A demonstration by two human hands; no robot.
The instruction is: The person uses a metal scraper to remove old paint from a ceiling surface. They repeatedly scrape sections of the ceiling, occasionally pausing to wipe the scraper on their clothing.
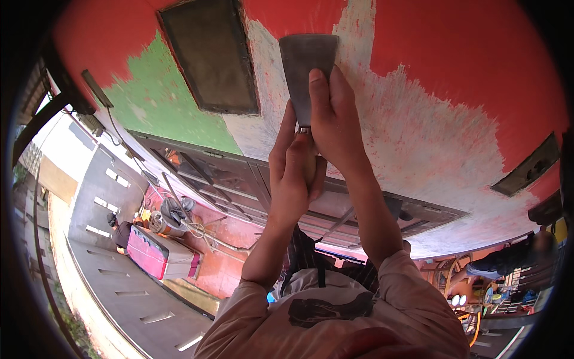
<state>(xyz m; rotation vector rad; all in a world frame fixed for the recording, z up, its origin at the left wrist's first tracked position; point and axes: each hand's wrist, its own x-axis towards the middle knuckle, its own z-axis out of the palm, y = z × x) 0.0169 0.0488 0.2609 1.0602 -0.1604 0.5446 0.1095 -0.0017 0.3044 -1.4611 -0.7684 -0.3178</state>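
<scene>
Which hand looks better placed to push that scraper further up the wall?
Probably the right hand: its fingers lie flat on the scraper blade, pressing it against the scraped wall. The left hand sits lower, wrapped around the handle, steadying it.

The scraper (308, 66) handle is hidden inside the left hand (293, 179), and the right hand (335, 119) covers the lower blade, so the joint between blade and handle shows only as a sliver. The blade's top edge blurs against the red wall (454, 54). A person (508, 260) at right is partly obscured, face blurred. The pink box (158, 254) contents cannot be told.
</scene>
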